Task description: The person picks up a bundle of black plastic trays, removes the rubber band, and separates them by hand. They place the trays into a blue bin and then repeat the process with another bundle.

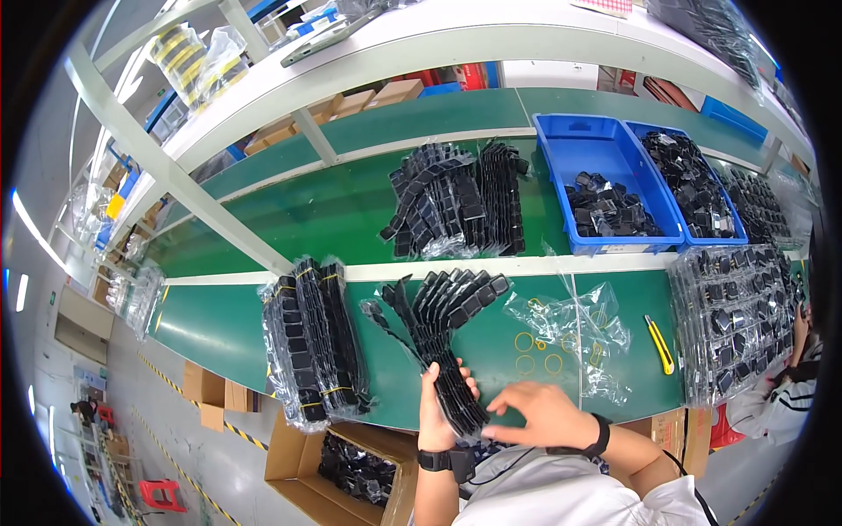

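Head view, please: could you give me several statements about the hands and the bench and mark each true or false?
1. The left hand grips a fanned stack of black trays. True.
2. The right hand holds the yellow utility knife. False: the knife lies on the green bench, away from both hands.
3. Yellow rubber bands lie on the bench. True.
4. The two blue bins are empty. False: both hold black parts.

We gripped a fanned stack of black plastic trays (443,342) in our left hand (436,412), our right hand (537,416) touching its base. Yellow rubber bands (537,352) lay at two o'clock, a banded tray bundle (316,346) at ten o'clock.
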A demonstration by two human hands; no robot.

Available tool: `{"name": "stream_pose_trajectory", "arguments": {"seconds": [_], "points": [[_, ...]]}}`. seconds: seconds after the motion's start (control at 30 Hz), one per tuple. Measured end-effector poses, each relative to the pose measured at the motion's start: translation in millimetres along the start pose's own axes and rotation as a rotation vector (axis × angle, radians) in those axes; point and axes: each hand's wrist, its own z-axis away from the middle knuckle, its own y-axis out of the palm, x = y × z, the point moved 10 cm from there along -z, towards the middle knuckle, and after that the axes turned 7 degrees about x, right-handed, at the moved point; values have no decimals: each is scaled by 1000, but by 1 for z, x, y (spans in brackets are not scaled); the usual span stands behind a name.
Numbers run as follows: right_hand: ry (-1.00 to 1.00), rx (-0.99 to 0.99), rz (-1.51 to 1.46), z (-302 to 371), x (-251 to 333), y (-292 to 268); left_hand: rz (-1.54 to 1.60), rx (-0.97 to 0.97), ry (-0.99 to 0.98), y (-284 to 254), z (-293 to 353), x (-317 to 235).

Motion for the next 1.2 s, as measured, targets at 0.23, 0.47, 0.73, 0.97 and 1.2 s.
{"name": "stream_pose_trajectory", "arguments": {"seconds": [0.23,0.47,0.73,0.97,1.2], "points": [[412,271,-1024,-37,-101,62,-372,-129,-1,-7,16,4],[346,120,-1372,-87,-81,33,-749,-3,9,21,22,22],[220,-100,-1152,-101,-85,4,-1099,67,227,45,9,10],[199,-52,-1281,-124,-98,16,-606,190,73,33,4,15],[177,49,-1464,-130,-99,31,-156,316,-206,-9,4,43]]}}
